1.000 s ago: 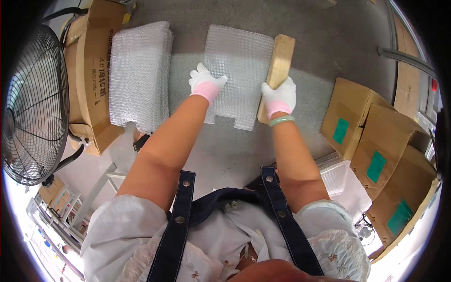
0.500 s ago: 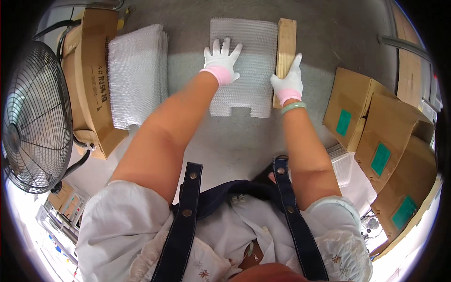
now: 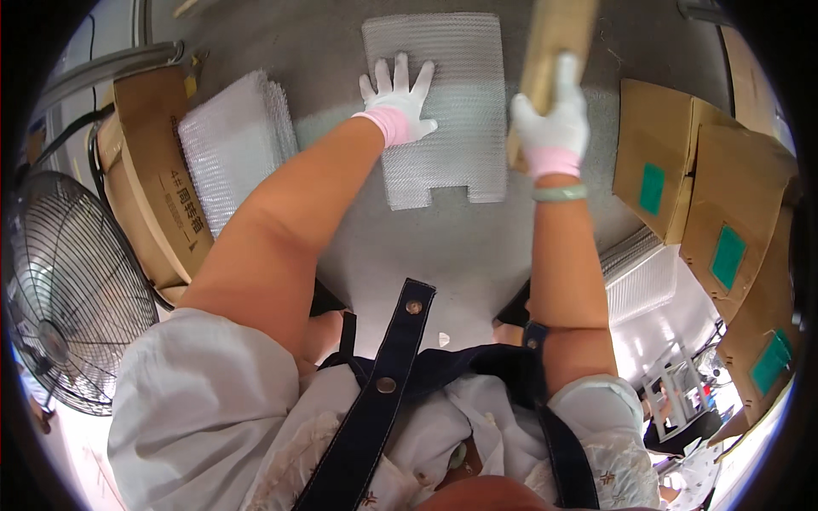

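Observation:
A translucent ribbed plastic sheet (image 3: pixel 460 102), notched at its near edge, lies flat on a grey surface. My left hand (image 3: pixel 397 98), in a white glove with a pink cuff, rests on its left half with the fingers spread. To the right of the sheet, my gloved right hand (image 3: pixel 552 126) grips a wooden block (image 3: pixel 558 38), long and pale. The block is tilted and blurred by motion, apart from the sheet. Part of its near end is hidden behind my right hand.
At the left, a stack of similar translucent sheets (image 3: pixel 239 136) stands beside a cardboard box (image 3: pixel 153 170) and a black fan (image 3: pixel 72 289). On the right are cardboard boxes (image 3: pixel 648 153) with green patches, and more ribbed plastic sheets (image 3: pixel 643 277) close to them.
My right hand has moved right with the wooden block, taking it off the sheet's right edge and tilting it. My left hand stays spread on the sheet. The whole view has shifted.

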